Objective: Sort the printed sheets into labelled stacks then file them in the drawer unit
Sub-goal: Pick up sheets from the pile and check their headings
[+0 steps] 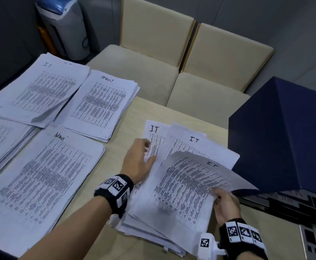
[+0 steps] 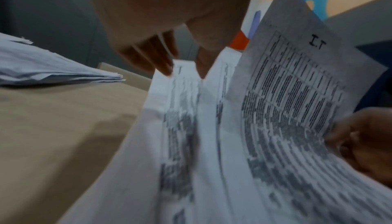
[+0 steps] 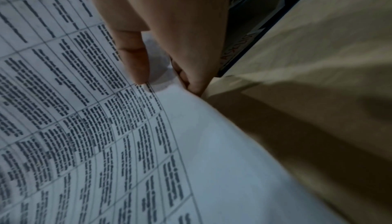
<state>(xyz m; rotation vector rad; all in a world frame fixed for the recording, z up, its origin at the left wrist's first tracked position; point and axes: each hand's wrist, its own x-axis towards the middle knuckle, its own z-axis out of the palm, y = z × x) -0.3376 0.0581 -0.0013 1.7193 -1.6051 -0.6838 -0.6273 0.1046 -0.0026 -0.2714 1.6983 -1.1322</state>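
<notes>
Top I.T sheet [image 1: 189, 186] pinched at right edge by right hand [image 1: 226, 207], lifted off near pile [image 1: 149, 228]. Left hand [image 1: 138, 162] laid on sheets behind, fingers seemingly straight.

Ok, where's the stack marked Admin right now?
In the head view the Admin stack lies on the table's left side, nearest the person, just left of the left hand and in front of the second labelled stack.

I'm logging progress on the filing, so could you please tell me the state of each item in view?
lifted I.T sheet: curled up, pinched at its right edge.
right hand: pinching that sheet.
left hand: fingers straight, pressing the unsorted pile.
unsorted pile: fanned, untidy.
Admin stack: flat, labelled.
far I.T stack: labelled, front corner curling.
</notes>
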